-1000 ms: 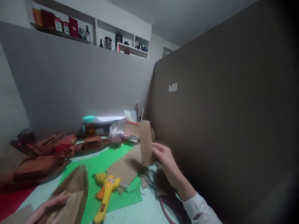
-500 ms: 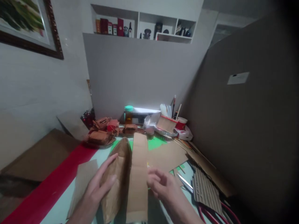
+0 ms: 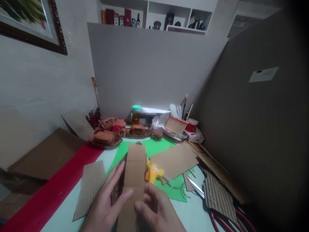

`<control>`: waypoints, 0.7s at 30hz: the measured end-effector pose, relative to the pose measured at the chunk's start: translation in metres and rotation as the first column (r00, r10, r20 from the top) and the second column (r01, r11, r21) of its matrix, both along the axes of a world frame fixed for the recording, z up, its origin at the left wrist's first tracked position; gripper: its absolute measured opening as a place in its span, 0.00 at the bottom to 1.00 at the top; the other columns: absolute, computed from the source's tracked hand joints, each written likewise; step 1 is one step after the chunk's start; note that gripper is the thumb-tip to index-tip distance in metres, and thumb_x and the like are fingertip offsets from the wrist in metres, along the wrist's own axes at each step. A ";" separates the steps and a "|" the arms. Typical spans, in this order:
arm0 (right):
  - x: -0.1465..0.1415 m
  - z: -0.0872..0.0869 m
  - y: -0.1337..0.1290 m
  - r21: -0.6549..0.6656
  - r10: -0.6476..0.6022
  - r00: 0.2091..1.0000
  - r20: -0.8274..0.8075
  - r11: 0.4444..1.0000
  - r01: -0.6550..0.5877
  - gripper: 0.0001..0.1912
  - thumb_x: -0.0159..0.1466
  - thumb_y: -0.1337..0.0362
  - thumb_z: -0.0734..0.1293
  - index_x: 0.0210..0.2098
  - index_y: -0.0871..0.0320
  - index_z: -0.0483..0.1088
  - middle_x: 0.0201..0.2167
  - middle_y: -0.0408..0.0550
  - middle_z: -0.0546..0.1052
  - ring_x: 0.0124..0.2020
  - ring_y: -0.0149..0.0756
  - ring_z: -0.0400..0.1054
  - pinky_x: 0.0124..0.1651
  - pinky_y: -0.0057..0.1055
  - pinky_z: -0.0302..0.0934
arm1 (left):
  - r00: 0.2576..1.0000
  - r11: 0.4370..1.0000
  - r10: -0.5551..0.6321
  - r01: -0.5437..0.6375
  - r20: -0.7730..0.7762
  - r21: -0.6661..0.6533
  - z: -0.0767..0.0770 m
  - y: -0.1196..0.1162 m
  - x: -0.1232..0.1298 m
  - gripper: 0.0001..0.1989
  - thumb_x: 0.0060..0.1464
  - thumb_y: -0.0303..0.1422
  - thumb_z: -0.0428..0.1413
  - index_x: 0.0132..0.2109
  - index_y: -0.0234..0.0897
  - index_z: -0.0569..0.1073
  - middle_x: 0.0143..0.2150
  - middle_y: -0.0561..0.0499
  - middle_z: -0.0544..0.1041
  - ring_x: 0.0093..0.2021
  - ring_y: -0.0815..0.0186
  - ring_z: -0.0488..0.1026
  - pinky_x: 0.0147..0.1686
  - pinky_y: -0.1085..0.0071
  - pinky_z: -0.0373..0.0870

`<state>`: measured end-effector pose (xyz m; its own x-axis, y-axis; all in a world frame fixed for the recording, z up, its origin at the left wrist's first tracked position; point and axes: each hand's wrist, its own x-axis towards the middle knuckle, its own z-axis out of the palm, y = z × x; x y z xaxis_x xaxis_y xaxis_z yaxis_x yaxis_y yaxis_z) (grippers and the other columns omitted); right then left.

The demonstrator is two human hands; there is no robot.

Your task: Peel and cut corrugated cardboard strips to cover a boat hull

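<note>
A long cardboard strip (image 3: 134,167) stands in front of me, held between both hands. My left hand (image 3: 105,203) is closed around a boat-shaped cardboard piece (image 3: 117,190), its thumb lying on the strip's face. Most of that boat-shaped piece is hidden behind the strip and the hand. On the strip's right edge, my right hand (image 3: 159,209) grips with thumb and bent fingers. Just beyond it lies a yellow glue gun (image 3: 154,173), partly covered by the strip.
A corrugated cardboard sheet (image 3: 90,187) lies at left. To the right are scissors (image 3: 196,188) under corrugated card (image 3: 218,198), and a flat cardboard sheet (image 3: 176,161) on green paper (image 3: 177,193). Brown model boats (image 3: 105,138) and a teal-lidded jar (image 3: 135,116) stand behind.
The strip has moved left, over the boat-shaped piece, and the two now overlap. My right hand has closed on the strip. The glue gun has come into view.
</note>
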<state>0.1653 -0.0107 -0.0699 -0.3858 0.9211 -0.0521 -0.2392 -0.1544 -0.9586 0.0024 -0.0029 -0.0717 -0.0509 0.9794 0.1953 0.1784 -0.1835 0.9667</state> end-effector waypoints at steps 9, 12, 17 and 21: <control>0.014 0.013 0.006 -0.026 -0.065 0.996 0.059 0.997 0.067 0.26 0.52 0.45 0.76 0.34 0.61 0.70 0.21 0.39 0.69 0.22 0.26 0.61 0.28 0.24 0.57 | 0.999 0.992 -0.023 0.020 -0.025 -0.123 0.014 0.012 -0.009 0.28 0.56 0.50 0.55 0.61 0.47 0.69 0.67 0.47 0.68 0.67 0.50 0.62 0.65 0.51 0.58; 0.021 0.017 0.007 -0.015 -0.133 0.989 0.072 0.991 0.134 0.26 0.51 0.44 0.75 0.31 0.60 0.68 0.20 0.38 0.67 0.19 0.26 0.62 0.25 0.24 0.58 | 0.995 0.995 0.003 -0.013 -0.101 -0.095 0.011 0.026 -0.019 0.25 0.48 0.48 0.61 0.52 0.41 0.76 0.60 0.41 0.75 0.63 0.44 0.66 0.64 0.46 0.57; 0.029 0.024 0.004 0.013 -0.211 0.969 0.130 0.977 0.211 0.22 0.57 0.45 0.71 0.30 0.57 0.63 0.17 0.36 0.67 0.15 0.28 0.64 0.18 0.23 0.59 | 0.982 0.997 0.063 -0.069 -0.177 -0.027 0.006 0.038 -0.027 0.23 0.42 0.40 0.64 0.48 0.39 0.77 0.64 0.37 0.68 0.67 0.41 0.60 0.67 0.45 0.48; 0.033 0.029 0.002 0.072 -0.267 0.942 0.205 0.964 0.258 0.19 0.61 0.50 0.68 0.28 0.55 0.59 0.17 0.35 0.66 0.14 0.27 0.60 0.16 0.23 0.57 | 0.980 0.990 0.135 -0.126 -0.149 0.069 0.016 0.027 -0.020 0.18 0.46 0.40 0.63 0.46 0.44 0.78 0.70 0.46 0.59 0.72 0.46 0.48 0.69 0.52 0.37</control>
<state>0.1987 -0.0085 -0.0409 -0.1148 0.9914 -0.0634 -0.0577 -0.0703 -0.9959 -0.0179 0.0243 -0.0552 -0.1430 0.9528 0.2679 0.3493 -0.2047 0.9144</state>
